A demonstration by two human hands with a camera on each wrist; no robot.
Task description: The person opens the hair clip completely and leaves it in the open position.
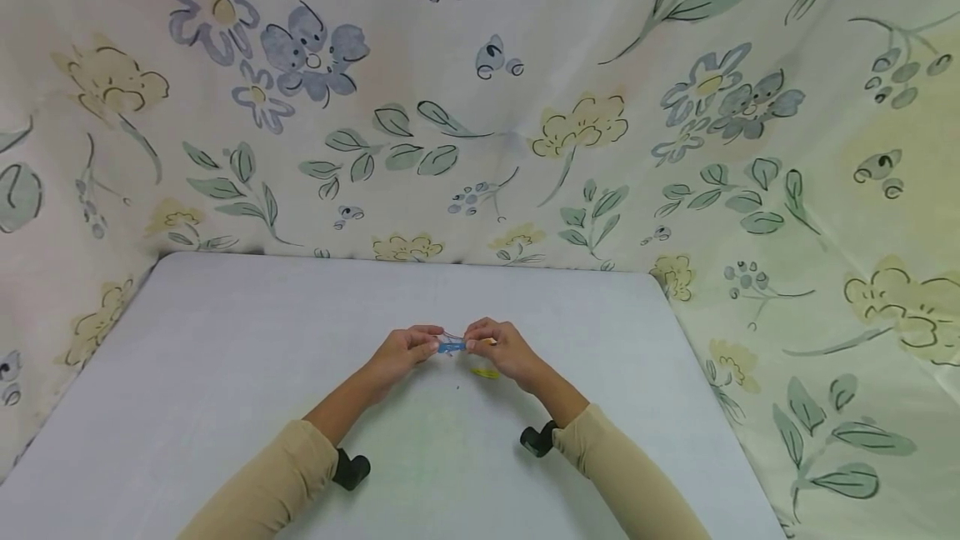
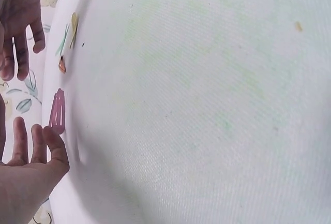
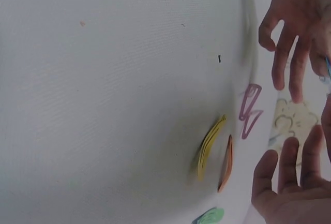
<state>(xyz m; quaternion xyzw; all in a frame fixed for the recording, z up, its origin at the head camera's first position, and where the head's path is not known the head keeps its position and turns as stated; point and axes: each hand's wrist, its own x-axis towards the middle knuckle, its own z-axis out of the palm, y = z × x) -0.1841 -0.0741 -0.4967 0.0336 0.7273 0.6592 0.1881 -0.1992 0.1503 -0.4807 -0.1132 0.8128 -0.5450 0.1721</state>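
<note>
Above the middle of the white table (image 1: 225, 357), we find a small blue hair clip (image 1: 452, 347) held between two hands. At its left end, the thumb and fingers of the left hand (image 1: 405, 354) pinch it; at its right end, those of the right hand (image 1: 506, 351) do likewise. A thin strip (image 1: 453, 336) spans the far side of the blue body; we read it as a lifted arm of the clip but cannot confirm this.

We judge the clip very light, stiff and springy, with a face that is probably smooth and a little slippery. It seems unlikely to snap, though a narrow arm could bend under twisting. We would take hold at the two ends, by the edges, keeping the middle free.

The left forearm slants in from the near left, the hand's spare fingers loosely raised. The right forearm mirrors it from the near right, its spare fingers extended and slightly curved.

On the table, left to right, we record a purple hair clip (image 3: 250, 105), a yellow hair clip (image 3: 209, 147) with an orange hair clip (image 3: 226, 163) just beside it, and a green hair clip (image 3: 211, 215).
</note>
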